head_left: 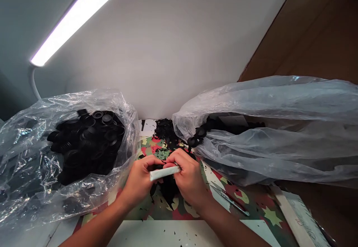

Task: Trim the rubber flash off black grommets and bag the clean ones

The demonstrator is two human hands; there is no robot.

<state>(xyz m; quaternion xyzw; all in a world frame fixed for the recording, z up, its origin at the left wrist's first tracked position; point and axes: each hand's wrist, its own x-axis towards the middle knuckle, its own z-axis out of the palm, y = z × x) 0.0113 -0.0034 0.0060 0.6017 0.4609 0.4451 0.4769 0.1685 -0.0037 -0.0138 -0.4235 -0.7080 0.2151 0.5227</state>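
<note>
Both hands meet over the middle of the patterned table cover. My right hand (188,174) is closed around a flat white stick-like handle (164,173), which points left across the front of the fingers. Close beside it, my left hand (141,177) is closed in a pinch, its fingertips touching or nearly touching the right ones. What the left fingers grip is hidden behind the white handle. Black scraps (167,192) lie under and between the hands.
A clear plastic bag (25,157) of black ribbed rubber-like parts (92,139) stands left. Another plastic bag (265,150) with black parts lies right. Black shavings (166,129) are heaped behind the hands. Tweezers-like metal tools (231,200) lie right. A lamp (78,19) shines above; cardboard (307,34) stands right.
</note>
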